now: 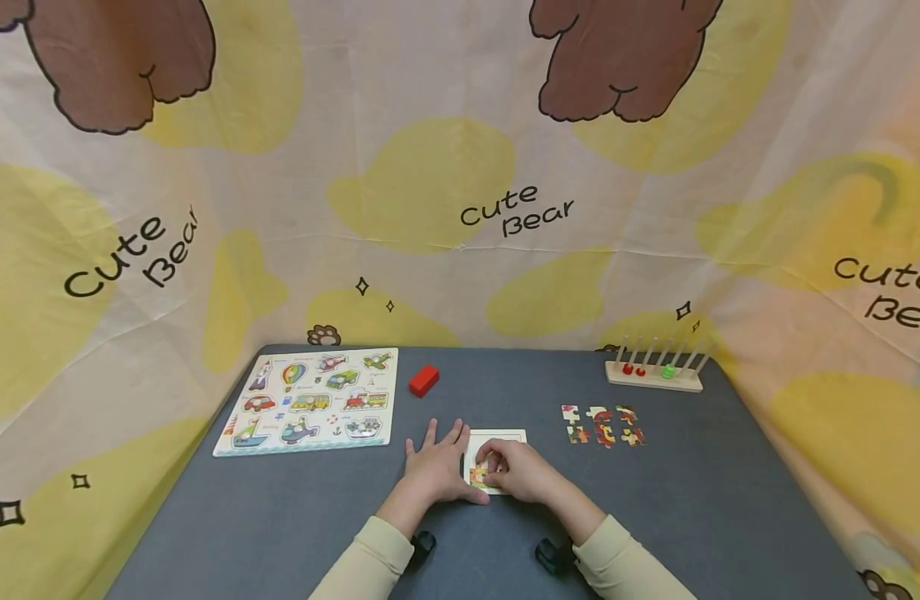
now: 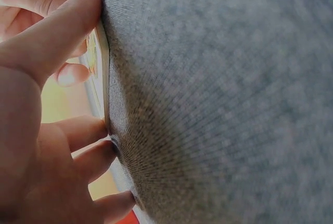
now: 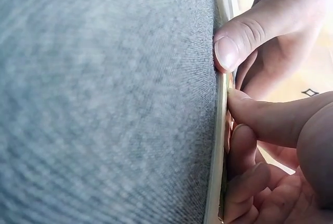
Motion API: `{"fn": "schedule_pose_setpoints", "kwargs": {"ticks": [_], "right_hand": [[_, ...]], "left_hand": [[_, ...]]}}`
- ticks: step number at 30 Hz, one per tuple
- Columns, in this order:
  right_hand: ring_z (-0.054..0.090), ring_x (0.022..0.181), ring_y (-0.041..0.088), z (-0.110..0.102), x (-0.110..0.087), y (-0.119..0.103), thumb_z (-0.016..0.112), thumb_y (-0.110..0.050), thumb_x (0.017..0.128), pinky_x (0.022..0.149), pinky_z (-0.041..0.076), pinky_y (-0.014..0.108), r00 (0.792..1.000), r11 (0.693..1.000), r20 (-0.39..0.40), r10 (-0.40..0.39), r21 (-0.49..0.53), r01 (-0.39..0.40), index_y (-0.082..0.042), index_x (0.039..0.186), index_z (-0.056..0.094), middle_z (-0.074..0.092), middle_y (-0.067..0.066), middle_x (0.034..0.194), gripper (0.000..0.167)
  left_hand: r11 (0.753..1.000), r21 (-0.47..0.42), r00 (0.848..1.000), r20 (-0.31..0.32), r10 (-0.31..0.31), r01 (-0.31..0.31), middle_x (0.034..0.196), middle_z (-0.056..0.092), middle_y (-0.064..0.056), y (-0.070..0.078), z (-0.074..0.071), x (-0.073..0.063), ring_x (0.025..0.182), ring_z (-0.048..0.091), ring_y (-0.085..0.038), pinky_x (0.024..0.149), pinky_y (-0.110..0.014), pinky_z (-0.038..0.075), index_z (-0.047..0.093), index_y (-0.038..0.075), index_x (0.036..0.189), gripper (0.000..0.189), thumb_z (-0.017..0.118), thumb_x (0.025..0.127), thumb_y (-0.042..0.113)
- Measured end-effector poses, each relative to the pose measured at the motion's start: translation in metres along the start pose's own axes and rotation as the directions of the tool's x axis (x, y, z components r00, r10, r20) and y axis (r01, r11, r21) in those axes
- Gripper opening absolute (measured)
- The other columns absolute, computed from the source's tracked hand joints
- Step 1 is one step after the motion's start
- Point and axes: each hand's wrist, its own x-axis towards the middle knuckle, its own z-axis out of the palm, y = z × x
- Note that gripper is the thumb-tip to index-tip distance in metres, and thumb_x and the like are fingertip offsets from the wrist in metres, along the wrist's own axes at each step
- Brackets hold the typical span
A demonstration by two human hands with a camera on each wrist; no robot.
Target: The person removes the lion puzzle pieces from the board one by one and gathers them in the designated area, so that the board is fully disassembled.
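Note:
A small white-framed jigsaw tray [image 1: 514,434] lies on the table in the head view, with colourful puzzle pieces [image 1: 478,476] showing at its lower left. My left hand [image 1: 436,468] spreads its fingers along the tray's left side, its thumb against the near edge. In the left wrist view its fingertips [image 2: 106,162] touch the cloth and the tray's edge. Over the tray, my right hand [image 1: 526,472] has curled fingers, with thumb and index pinching at a puzzle piece that they mostly hide. The right wrist view shows this thumb [image 3: 270,117] at the inner rim.
Several loose puzzle pieces [image 1: 602,427] lie right of the tray. Behind them stands a wooden counting rack [image 1: 652,377] with rods and beads. A red block [image 1: 424,381] and a vehicle picture board [image 1: 310,402] lie to the left. Printed cloth [image 1: 445,292] hangs behind the grey table [image 1: 295,517].

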Motion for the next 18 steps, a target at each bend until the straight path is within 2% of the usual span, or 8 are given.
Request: {"fn": "schedule_pose_setpoints", "kwargs": {"ticks": [5,10,18], "right_hand": [[0.048,0.065,0.008,-0.0004,0.0001,0.0002,0.078,-0.002,0.085,0.059,0.038,0.024,1.0,1.0,-0.018,-0.007,0.016,0.007,-0.012,0.102,0.067,0.062,-0.004,0.083,0.022],[0.05,0.069,0.01,-0.0005,0.0002,0.0035,0.08,-0.004,0.083,0.061,0.04,0.025,0.999,0.996,-0.037,-0.012,0.084,0.015,-0.011,0.102,0.066,0.066,-0.001,0.09,0.025],[0.055,0.064,0.008,0.0012,-0.003,0.0076,0.079,-0.013,0.087,0.058,0.045,0.022,0.998,0.98,-0.068,0.0,0.2,0.013,-0.013,0.103,0.072,0.069,-0.004,0.084,0.017]], "left_hand": [[1.0,0.004,1.0,-0.004,0.001,-0.001,0.164,0.033,-0.006,-0.0009,0.0012,0.0007,0.154,0.013,-0.045,0.112,-0.079,0.014,0.039,0.012,0.156,0.117,0.088,0.063,0.062],[1.0,-0.007,1.0,-0.003,-0.001,0.001,0.165,0.033,-0.006,-0.0004,0.0015,0.0004,0.154,0.013,-0.045,0.112,-0.079,0.013,0.039,0.012,0.156,0.117,0.088,0.063,0.062],[1.0,-0.009,1.0,0.0,0.0,0.0,0.164,0.033,-0.006,-0.0002,0.001,0.0002,0.154,0.013,-0.045,0.112,-0.078,0.013,0.039,0.012,0.156,0.116,0.088,0.063,0.061]]}}
